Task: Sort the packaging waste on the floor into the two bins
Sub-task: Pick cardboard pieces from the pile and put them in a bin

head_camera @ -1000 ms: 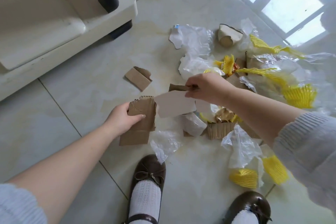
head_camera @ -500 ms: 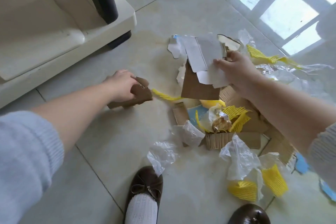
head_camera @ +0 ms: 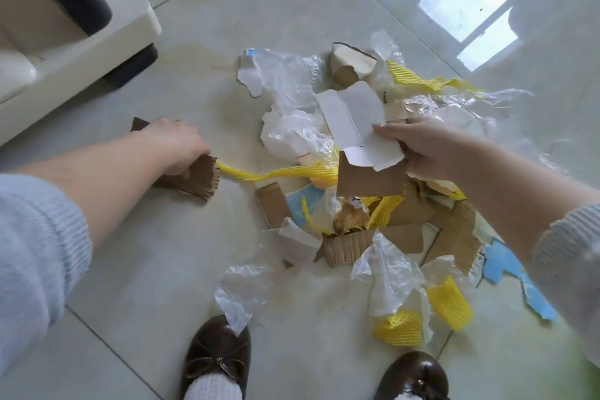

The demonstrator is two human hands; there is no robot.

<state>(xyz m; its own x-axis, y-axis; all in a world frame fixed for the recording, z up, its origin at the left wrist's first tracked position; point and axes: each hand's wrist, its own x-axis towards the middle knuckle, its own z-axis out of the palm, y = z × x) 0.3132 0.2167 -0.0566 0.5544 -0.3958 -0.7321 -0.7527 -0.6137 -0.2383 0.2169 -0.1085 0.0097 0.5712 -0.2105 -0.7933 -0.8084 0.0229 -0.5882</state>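
A heap of packaging waste lies on the tiled floor: clear plastic film [head_camera: 292,127], yellow foam netting [head_camera: 449,302], brown cardboard scraps [head_camera: 350,248] and a torn paper cup [head_camera: 352,66]. My left hand [head_camera: 177,143] grips a stack of brown corrugated cardboard pieces [head_camera: 198,180] low over the floor, left of the heap. My right hand [head_camera: 425,149] holds flat cardboard pieces [head_camera: 355,122], white side up with a brown piece below, over the middle of the heap. No bin is in view.
A cream sofa [head_camera: 74,42] with a dark cushion stands at the upper left. My two brown shoes [head_camera: 216,357] [head_camera: 414,377] stand at the bottom edge. A loose bit of plastic film [head_camera: 242,292] lies by the left shoe. Blue card pieces [head_camera: 501,265] lie under my right forearm.
My left hand carried its cardboard stack left to the loose piece on the floor and now grips that too. My right hand lifted flat cardboard pieces up from the heap.
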